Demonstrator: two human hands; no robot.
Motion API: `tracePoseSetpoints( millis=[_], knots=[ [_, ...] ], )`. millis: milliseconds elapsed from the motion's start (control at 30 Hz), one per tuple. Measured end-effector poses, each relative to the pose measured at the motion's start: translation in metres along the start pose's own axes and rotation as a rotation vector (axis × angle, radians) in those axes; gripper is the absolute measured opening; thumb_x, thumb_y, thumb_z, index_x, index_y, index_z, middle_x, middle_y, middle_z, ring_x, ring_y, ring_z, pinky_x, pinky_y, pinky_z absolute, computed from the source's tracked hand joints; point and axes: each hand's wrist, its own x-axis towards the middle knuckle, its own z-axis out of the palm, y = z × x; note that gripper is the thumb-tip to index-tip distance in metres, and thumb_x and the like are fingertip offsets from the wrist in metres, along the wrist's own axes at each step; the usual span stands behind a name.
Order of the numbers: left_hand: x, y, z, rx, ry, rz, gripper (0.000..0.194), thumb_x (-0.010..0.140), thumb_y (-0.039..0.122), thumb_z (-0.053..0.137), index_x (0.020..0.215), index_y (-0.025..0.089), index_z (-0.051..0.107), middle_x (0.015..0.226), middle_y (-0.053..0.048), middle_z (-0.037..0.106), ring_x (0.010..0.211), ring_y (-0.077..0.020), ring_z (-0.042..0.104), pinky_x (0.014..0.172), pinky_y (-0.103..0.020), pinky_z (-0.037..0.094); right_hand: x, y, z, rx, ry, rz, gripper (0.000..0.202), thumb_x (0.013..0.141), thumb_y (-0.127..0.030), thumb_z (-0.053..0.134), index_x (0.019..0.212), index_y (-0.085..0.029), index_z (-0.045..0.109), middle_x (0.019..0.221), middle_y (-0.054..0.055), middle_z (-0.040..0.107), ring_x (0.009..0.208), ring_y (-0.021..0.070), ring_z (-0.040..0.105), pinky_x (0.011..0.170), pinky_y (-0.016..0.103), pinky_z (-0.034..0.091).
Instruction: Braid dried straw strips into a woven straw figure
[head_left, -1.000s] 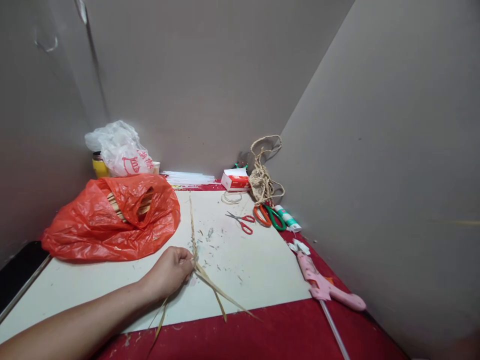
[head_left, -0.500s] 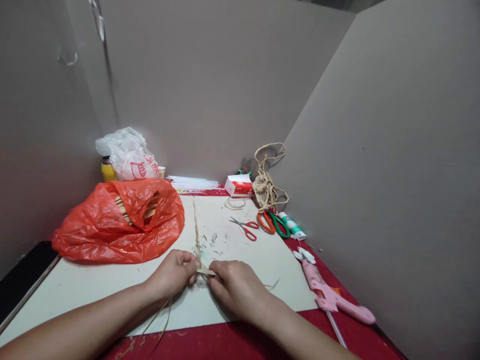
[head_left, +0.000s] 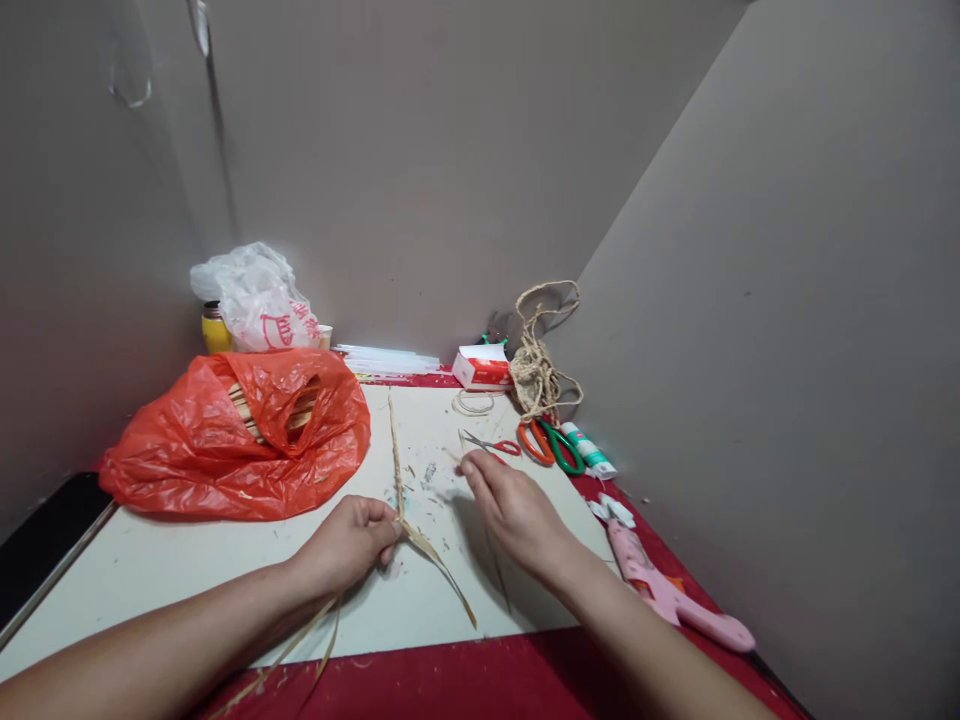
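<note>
A thin braid of straw-coloured fibre runs away from me over the white board. My left hand pinches its near end. From that point a loose flat strand hangs out to the right, and more strands trail below my left wrist. My right hand is raised apart from the braid, fingers closed on a thin fibre strand that shows above the fingertips and below the hand. Just behind that hand lie red-handled scissors, partly covered by it.
On the white board sits a red plastic bag of fibre strips at left. Farther back are white sticks, a small box and coiled braid. At right lie large scissors, a tube and a pink glue gun.
My right hand has moved up and right, away from my left hand, with a strand. The loose flat strand now hangs free of it. My left hand has stayed at the braid's end.
</note>
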Motion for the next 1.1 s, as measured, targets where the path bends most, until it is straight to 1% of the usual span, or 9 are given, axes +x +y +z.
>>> tracePoseSetpoints(
  millis=[67, 133, 200, 333, 467, 600, 900, 1000, 1100],
  knots=[
    [-0.001, 0.004, 0.001, -0.018, -0.005, -0.014, 0.027, 0.071, 0.037, 0.057, 0.058, 0.014, 0.052, 0.042, 0.006, 0.045, 0.037, -0.0042, 0.028, 0.044, -0.021, 0.021, -0.014, -0.014, 0.006, 0.265, -0.085, -0.032, 0.025, 0.092, -0.032, 0.029, 0.088, -0.019, 0.049, 0.073, 0.004, 0.061, 0.069, 0.0159, 0.058, 0.063, 0.025, 0.039],
    [-0.003, 0.008, 0.001, -0.032, -0.018, -0.024, 0.027, 0.071, 0.037, 0.057, 0.056, 0.015, 0.051, 0.04, 0.007, 0.043, 0.036, -0.0038, 0.026, 0.043, -0.021, 0.02, -0.026, -0.023, 0.015, 0.52, -0.248, 0.026, 0.023, 0.092, -0.034, 0.028, 0.09, -0.02, 0.046, 0.06, -0.002, 0.055, 0.053, 0.0124, 0.053, 0.053, 0.022, 0.039],
    [-0.004, 0.011, 0.001, -0.044, -0.04, -0.031, 0.027, 0.071, 0.036, 0.057, 0.055, 0.015, 0.05, 0.038, 0.007, 0.041, 0.034, -0.0037, 0.025, 0.041, -0.021, 0.018, -0.033, -0.026, 0.024, 0.648, -0.326, 0.091, 0.021, 0.092, -0.034, 0.029, 0.089, -0.02, 0.044, 0.056, -0.004, 0.053, 0.046, 0.0106, 0.049, 0.048, 0.02, 0.038],
    [-0.003, 0.011, 0.0, -0.064, -0.09, -0.057, 0.029, 0.072, 0.038, 0.056, 0.055, 0.016, 0.049, 0.036, 0.007, 0.039, 0.031, -0.0039, 0.023, 0.038, -0.022, 0.012, -0.042, -0.02, 0.035, 0.507, -0.222, 0.117, 0.018, 0.088, -0.03, 0.04, 0.078, -0.019, 0.049, 0.059, -0.002, 0.055, 0.052, 0.0105, 0.05, 0.051, 0.02, 0.037],
    [-0.004, 0.01, -0.001, -0.106, -0.118, -0.062, 0.03, 0.073, 0.039, 0.057, 0.058, 0.014, 0.051, 0.04, 0.005, 0.044, 0.031, -0.0032, 0.023, 0.037, -0.022, 0.011, -0.046, -0.019, 0.034, 0.281, -0.085, 0.003, 0.014, 0.082, -0.023, 0.048, 0.073, -0.018, 0.056, 0.067, 0.001, 0.056, 0.062, 0.0125, 0.05, 0.058, 0.022, 0.036],
    [-0.008, 0.013, -0.001, -0.151, -0.127, -0.046, 0.03, 0.074, 0.035, 0.057, 0.054, 0.013, 0.051, 0.04, 0.005, 0.043, 0.034, -0.0028, 0.026, 0.04, -0.021, 0.015, -0.045, -0.024, 0.036, 0.192, 0.048, -0.078, 0.013, 0.082, -0.02, 0.048, 0.072, -0.018, 0.057, 0.072, 0.002, 0.056, 0.069, 0.0138, 0.051, 0.063, 0.023, 0.036],
    [-0.005, 0.008, -0.001, -0.121, -0.095, 0.009, 0.029, 0.075, 0.033, 0.057, 0.054, 0.013, 0.054, 0.047, 0.001, 0.052, 0.045, -0.0068, 0.038, 0.053, -0.021, 0.03, -0.039, -0.024, 0.049, 0.157, 0.111, -0.052, 0.016, 0.082, -0.021, 0.049, 0.067, -0.018, 0.054, 0.066, 0.001, 0.054, 0.065, 0.0135, 0.051, 0.061, 0.024, 0.037],
    [-0.003, 0.003, -0.003, -0.063, -0.072, 0.05, 0.031, 0.076, 0.035, 0.055, 0.054, 0.013, 0.053, 0.05, 0.0, 0.053, 0.048, -0.008, 0.041, 0.057, -0.022, 0.032, -0.037, -0.025, 0.048, 0.173, 0.114, -0.064, 0.009, 0.08, -0.022, 0.051, 0.084, -0.018, 0.058, 0.078, 0.004, 0.059, 0.076, 0.0159, 0.055, 0.068, 0.026, 0.041],
    [-0.002, -0.001, -0.004, -0.066, -0.079, 0.06, 0.032, 0.077, 0.035, 0.054, 0.053, 0.014, 0.052, 0.05, 0.001, 0.052, 0.049, -0.0079, 0.041, 0.057, -0.022, 0.032, -0.035, -0.027, 0.044, 0.219, 0.055, -0.08, 0.043, 0.076, -0.024, 0.057, 0.117, -0.015, 0.049, 0.104, 0.01, 0.06, 0.095, 0.02, 0.056, 0.081, 0.031, 0.043]
  ],
)
